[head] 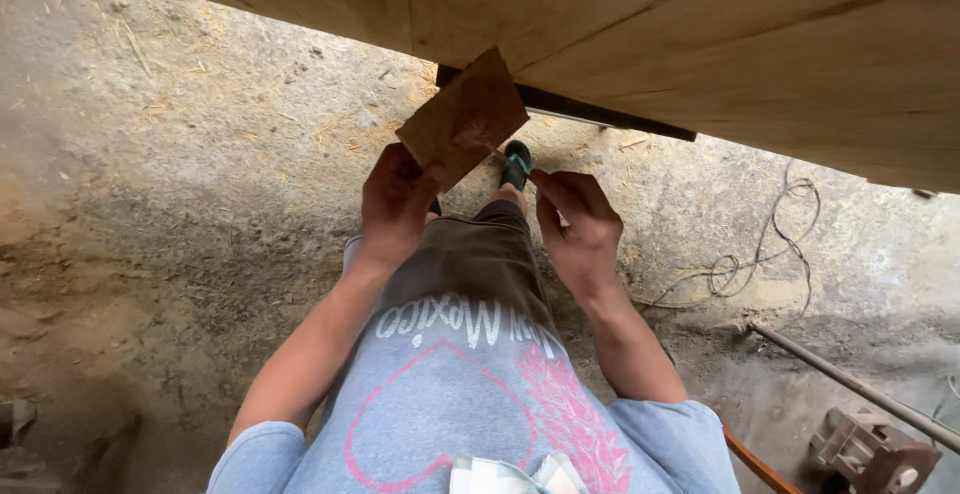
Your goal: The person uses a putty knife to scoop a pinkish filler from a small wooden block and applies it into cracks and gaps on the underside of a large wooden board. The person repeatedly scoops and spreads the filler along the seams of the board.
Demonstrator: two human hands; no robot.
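A large panel of pale wooden boards is seen across the top of the frame, from the upper left to the right edge, and a dark metal strip is fixed along its lower edge near the centre. Below it, a rough dirt floor with scattered straw and wood dust is spread over the whole left side. At the right of the frame, a thin grey cable is lying in loops on the ground, a long metal bar is laid diagonally toward the lower right corner, and a rusty metal piece is placed beside it. A foot in a dark sandal with a teal strap is visible in the centre, between the two hands. A small flat brown wooden piece is held in the upper centre, tilted, with its upper corner just in front of the panel edge. The left hand is raised with the wrist bent, and its fingers are closed around the lower corner of the wooden piece. The right hand is held just beside it at the right, with the fingers curled together and the fingertips pointed toward the wooden piece; whether something small is pinched there cannot be told. Both forearms are stretched forward from grey sleeves at the bottom of the frame.
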